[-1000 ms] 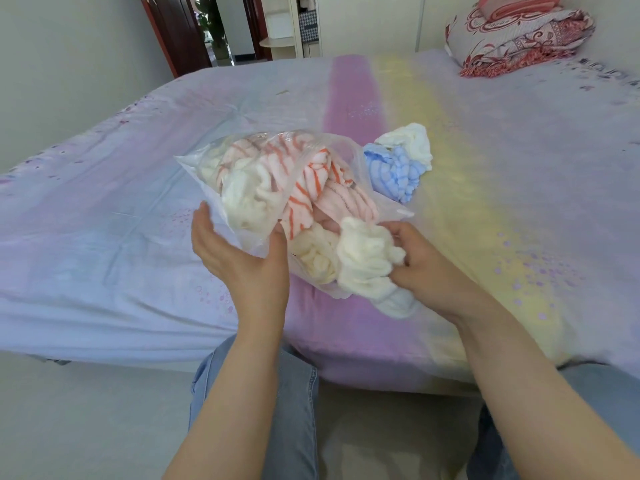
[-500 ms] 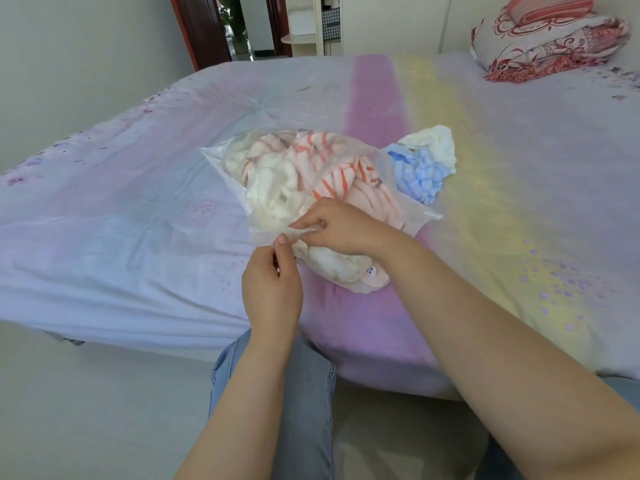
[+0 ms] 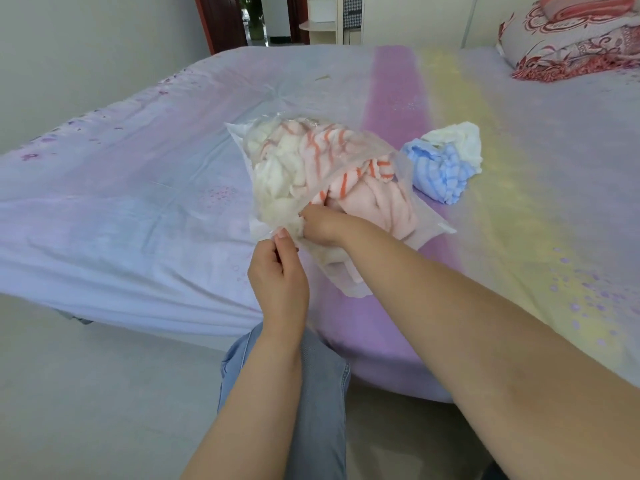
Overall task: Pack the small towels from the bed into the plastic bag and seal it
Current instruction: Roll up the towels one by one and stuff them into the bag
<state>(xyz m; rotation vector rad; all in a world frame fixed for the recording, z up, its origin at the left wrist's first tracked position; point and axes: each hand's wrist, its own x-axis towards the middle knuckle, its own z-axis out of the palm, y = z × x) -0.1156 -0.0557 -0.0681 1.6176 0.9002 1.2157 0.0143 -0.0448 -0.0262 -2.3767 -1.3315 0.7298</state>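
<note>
A clear plastic bag lies on the bed near its front edge, stuffed with white, pink and orange-striped small towels. My left hand pinches the near edge of the bag's mouth between thumb and fingers. My right hand reaches into the mouth with fingers curled, pushing a cream towel in; its fingertips are hidden. A blue towel and a white towel lie loose on the sheet just right of the bag.
The bed has a pastel purple and yellow sheet. A folded red-patterned quilt sits at the far right corner. My jeans-clad knee is below the bed edge, over a pale floor. A doorway opens at the back.
My right hand has pushed the cream towel from outside the bag into its mouth. My left hand shifted from cupping the bag's underside to pinching its mouth edge.
</note>
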